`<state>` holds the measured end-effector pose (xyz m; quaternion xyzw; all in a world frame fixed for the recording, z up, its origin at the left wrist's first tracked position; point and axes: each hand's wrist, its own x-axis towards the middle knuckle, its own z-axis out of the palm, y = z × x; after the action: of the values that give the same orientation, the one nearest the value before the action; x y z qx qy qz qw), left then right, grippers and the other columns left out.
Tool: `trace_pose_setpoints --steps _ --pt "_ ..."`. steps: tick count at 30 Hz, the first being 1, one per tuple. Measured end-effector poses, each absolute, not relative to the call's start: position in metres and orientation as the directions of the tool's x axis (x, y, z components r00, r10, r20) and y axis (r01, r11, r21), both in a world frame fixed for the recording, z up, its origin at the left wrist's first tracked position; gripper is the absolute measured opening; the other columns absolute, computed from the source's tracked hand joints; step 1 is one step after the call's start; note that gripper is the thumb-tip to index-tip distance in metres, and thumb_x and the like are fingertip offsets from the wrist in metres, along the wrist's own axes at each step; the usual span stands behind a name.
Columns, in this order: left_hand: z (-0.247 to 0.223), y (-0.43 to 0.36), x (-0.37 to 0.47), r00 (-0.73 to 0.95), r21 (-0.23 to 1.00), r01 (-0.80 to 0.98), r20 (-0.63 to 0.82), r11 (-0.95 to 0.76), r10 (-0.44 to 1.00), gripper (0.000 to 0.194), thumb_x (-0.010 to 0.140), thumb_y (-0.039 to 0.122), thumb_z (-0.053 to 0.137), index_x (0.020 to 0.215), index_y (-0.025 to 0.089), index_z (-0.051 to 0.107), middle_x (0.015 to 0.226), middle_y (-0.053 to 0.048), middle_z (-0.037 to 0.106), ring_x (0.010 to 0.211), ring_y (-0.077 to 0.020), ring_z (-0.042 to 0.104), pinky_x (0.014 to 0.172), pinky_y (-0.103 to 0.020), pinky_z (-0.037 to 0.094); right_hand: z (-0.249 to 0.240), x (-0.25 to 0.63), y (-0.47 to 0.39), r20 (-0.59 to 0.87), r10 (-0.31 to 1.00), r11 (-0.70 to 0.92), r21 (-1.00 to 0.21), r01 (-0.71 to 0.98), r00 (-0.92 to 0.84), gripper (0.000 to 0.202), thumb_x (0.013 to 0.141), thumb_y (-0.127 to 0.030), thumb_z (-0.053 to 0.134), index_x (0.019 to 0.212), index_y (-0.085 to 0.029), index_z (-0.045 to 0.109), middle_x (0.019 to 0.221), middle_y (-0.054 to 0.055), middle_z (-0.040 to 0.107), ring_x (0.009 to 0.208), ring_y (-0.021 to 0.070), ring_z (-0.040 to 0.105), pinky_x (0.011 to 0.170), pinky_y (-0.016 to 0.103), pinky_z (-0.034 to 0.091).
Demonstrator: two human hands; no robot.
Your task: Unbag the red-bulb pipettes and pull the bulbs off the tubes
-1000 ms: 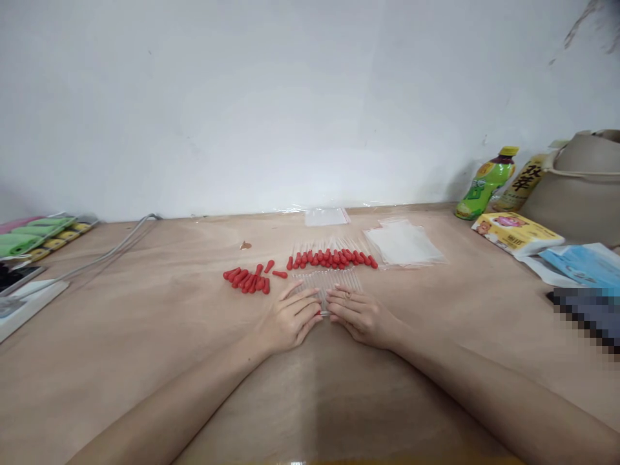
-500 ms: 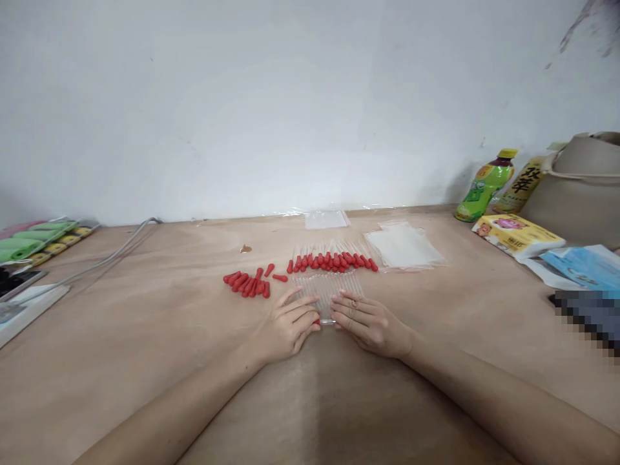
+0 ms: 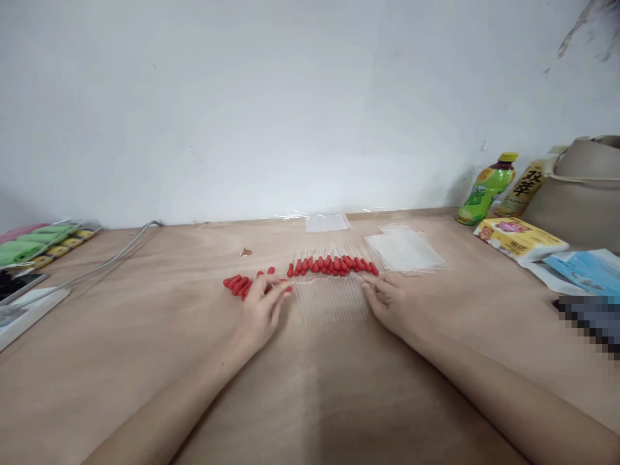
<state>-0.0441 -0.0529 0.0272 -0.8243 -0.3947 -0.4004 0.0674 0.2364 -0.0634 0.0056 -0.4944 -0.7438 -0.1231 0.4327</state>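
Note:
My left hand (image 3: 264, 310) has its thumb and fingertips pinched on a red rubber bulb (image 3: 287, 290), beside the left end of a row of thin clear tubes (image 3: 332, 302). My right hand (image 3: 390, 302) is at the row's upper right corner, its fingers bent and drawn together. Whatever lies between them is too small to make out. Just beyond the tubes is a row of droppers with red bulbs (image 3: 334, 264), their clear stems pointing toward the wall. Loose red bulbs (image 3: 235, 282) lie in a pile, partly hidden by my left hand.
Clear plastic bags (image 3: 404, 248) lie at the back right, with another bag (image 3: 327, 223) near the wall. A green bottle (image 3: 487, 189), a yellow tissue pack (image 3: 520, 237) and a dark phone-like object (image 3: 588, 320) are at right. A grey cable (image 3: 113, 258) runs along the left.
Both hands have moved apart and away from the near ends of the tubes toward their far ends. The left hand now covers part of the bulb pile, and the tubes lie uncovered between the hands.

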Motion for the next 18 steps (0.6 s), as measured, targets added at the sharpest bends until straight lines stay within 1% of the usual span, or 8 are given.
trace_pose_setpoints --steps 1,3,4,6,9,11,14,18 --pt "0.033 -0.048 -0.050 0.315 0.245 0.755 0.678 -0.609 0.664 0.024 0.086 0.021 0.041 0.100 0.016 0.060 0.085 -0.007 0.053 0.080 -0.0150 0.052 0.069 -0.028 0.045 0.003 0.239 -0.061 0.753 0.652 0.434 -0.269 0.860 -0.093 0.024 0.082 -0.023 0.045 0.091 -0.017 0.066 0.062 0.003 0.057 0.061 0.0146 0.053 0.060 0.027 0.043" --pt "0.045 -0.038 -0.065 0.249 0.303 0.834 0.540 -0.462 0.804 0.027 0.087 0.026 0.039 0.099 0.018 0.061 0.081 -0.005 0.054 0.078 -0.0158 0.054 0.069 -0.028 0.045 -0.005 0.244 -0.055 0.713 0.699 0.369 -0.289 0.883 -0.058 0.027 0.079 -0.022 0.042 0.092 -0.015 0.065 0.067 0.005 0.059 0.063 0.0162 0.054 0.061 0.028 0.043" --pt "0.050 -0.034 -0.072 0.233 0.323 0.854 0.464 -0.408 0.855 0.027 0.086 0.030 0.039 0.098 0.018 0.061 0.081 -0.005 0.055 0.078 -0.0160 0.055 0.069 -0.028 0.045 -0.008 0.247 -0.052 0.685 0.726 0.345 -0.289 0.893 -0.059 0.027 0.078 -0.021 0.042 0.094 -0.014 0.063 0.069 0.006 0.060 0.064 0.0168 0.054 0.061 0.028 0.043" --pt "0.056 -0.029 -0.083 0.187 0.335 0.886 0.374 -0.321 0.908 0.027 0.084 0.035 0.042 0.098 0.019 0.058 0.081 -0.004 0.057 0.073 -0.0156 0.056 0.066 -0.028 0.045 -0.013 0.251 -0.048 0.630 0.774 0.310 -0.283 0.908 -0.068 0.027 0.075 -0.020 0.042 0.093 -0.015 0.061 0.072 0.006 0.061 0.064 0.0171 0.055 0.061 0.028 0.042" --pt "0.056 -0.028 -0.086 0.132 0.290 0.925 0.361 -0.245 0.923 0.024 0.079 0.038 0.048 0.092 0.019 0.055 0.080 -0.002 0.058 0.065 -0.0143 0.055 0.058 -0.026 0.042 -0.016 0.253 -0.047 0.593 0.802 0.289 -0.287 0.913 -0.067 0.023 0.075 -0.020 0.042 0.087 -0.017 0.061 0.074 0.005 0.062 0.063 0.0163 0.055 0.060 0.027 0.042" --pt "0.053 -0.029 -0.084 0.148 0.237 0.941 0.359 -0.243 0.922 0.020 0.079 0.038 0.048 0.083 0.019 0.055 0.078 -0.002 0.057 0.064 -0.0144 0.054 0.056 -0.025 0.040 -0.016 0.252 -0.048 0.600 0.797 0.292 -0.285 0.913 -0.067 0.024 0.075 -0.019 0.042 0.087 -0.018 0.063 0.075 0.005 0.062 0.064 0.0158 0.056 0.061 0.027 0.042" --pt "0.050 -0.030 -0.080 0.186 0.188 0.947 0.344 -0.261 0.920 0.021 0.080 0.037 0.047 0.076 0.018 0.055 0.076 -0.002 0.056 0.066 -0.0155 0.053 0.057 -0.026 0.039 -0.013 0.247 -0.052 0.606 0.792 0.287 -0.268 0.920 -0.070 0.028 0.075 -0.018 0.042 0.093 -0.019 0.064 0.079 0.005 0.064 0.068 0.0158 0.058 0.066 0.027 0.040" --pt "0.052 -0.030 -0.079 0.213 0.183 0.939 0.358 -0.292 0.909 0.026 0.082 0.039 0.044 0.074 0.018 0.057 0.076 -0.003 0.057 0.069 -0.0173 0.054 0.062 -0.028 0.040 -0.005 0.238 -0.060 0.587 0.805 0.236 -0.190 0.953 -0.083 0.029 0.075 -0.017 0.044 0.097 -0.022 0.063 0.080 0.003 0.066 0.076 0.0172 0.059 0.073 0.029 0.034"
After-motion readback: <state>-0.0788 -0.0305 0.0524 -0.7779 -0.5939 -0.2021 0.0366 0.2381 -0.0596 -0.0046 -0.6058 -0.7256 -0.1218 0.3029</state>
